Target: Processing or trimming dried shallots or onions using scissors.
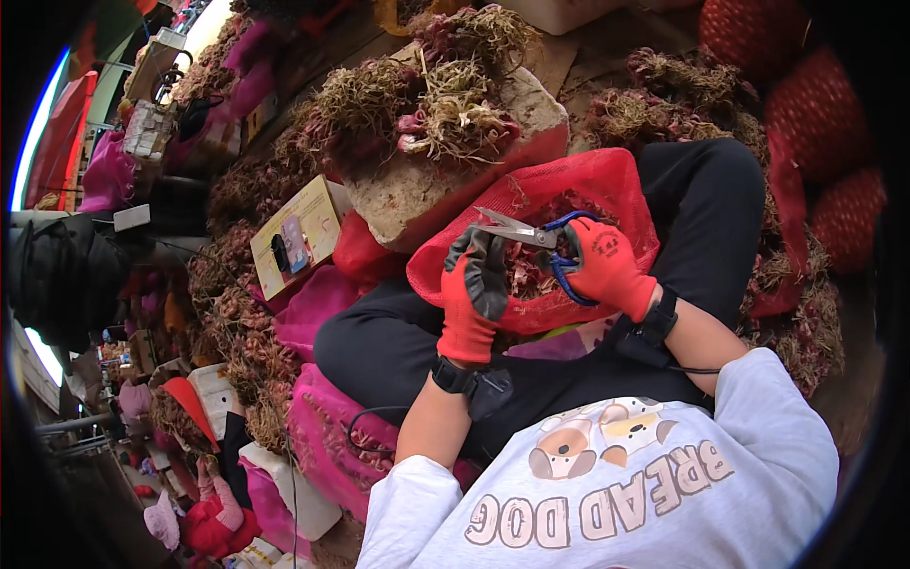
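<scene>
My right hand (611, 267), in a red work glove, grips blue-handled scissors (529, 233). Their blades are spread and point left toward my other hand. My left hand (474, 292), gloved in red with a dark palm, is closed with its fingers curled. What it holds, if anything, I cannot make out; the blades reach its fingertips. Both hands are above a red mesh bag (611, 175) lying between my legs, with loose shallots (527, 275) inside. Just beyond the bag, bunches of shallots with dry roots (455, 119) lie on a pale foam block (408, 194).
A cardboard box (318, 220) with a phone on it sits left of the block. Heaped shallots (256, 322) and pink mesh bags (332, 436) line the left side. Full red mesh sacks (820, 119) stand at far right. Another person (216, 522) is at lower left.
</scene>
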`<action>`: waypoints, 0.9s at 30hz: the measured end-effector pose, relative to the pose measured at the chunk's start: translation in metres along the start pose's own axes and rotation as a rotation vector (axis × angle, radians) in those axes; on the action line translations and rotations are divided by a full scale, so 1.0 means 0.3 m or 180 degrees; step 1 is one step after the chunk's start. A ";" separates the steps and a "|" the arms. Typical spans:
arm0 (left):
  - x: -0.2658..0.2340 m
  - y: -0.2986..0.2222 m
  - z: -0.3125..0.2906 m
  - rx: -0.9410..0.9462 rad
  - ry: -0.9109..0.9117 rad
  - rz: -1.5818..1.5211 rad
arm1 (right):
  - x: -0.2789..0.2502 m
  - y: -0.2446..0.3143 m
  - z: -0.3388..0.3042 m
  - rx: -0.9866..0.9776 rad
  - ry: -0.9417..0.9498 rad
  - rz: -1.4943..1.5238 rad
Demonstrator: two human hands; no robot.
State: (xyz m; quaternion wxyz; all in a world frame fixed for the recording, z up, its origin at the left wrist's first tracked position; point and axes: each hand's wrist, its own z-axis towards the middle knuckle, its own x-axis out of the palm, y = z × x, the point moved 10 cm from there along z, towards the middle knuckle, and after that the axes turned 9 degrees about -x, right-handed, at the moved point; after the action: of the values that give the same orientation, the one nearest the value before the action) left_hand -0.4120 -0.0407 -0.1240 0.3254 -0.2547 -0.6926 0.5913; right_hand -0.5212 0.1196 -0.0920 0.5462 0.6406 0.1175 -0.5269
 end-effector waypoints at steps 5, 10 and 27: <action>0.035 0.040 0.003 -0.0507 0.0212 -0.1201 | 0.014 -0.027 0.005 0.0148 0.0180 -0.0492; 0.057 0.069 -0.001 -0.1066 0.0171 -0.2050 | 0.016 -0.041 0.006 0.0177 0.0185 -0.0291; 0.093 0.053 -0.010 -0.1594 0.0312 -0.2731 | 0.018 -0.049 -0.009 0.0194 0.0155 0.0423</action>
State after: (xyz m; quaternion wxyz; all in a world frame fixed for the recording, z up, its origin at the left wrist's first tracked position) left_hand -0.4286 -0.0155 -0.1353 0.5003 -0.0447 -0.8395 0.2071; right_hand -0.5281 0.1249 -0.1052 0.5572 0.6759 0.0718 -0.4770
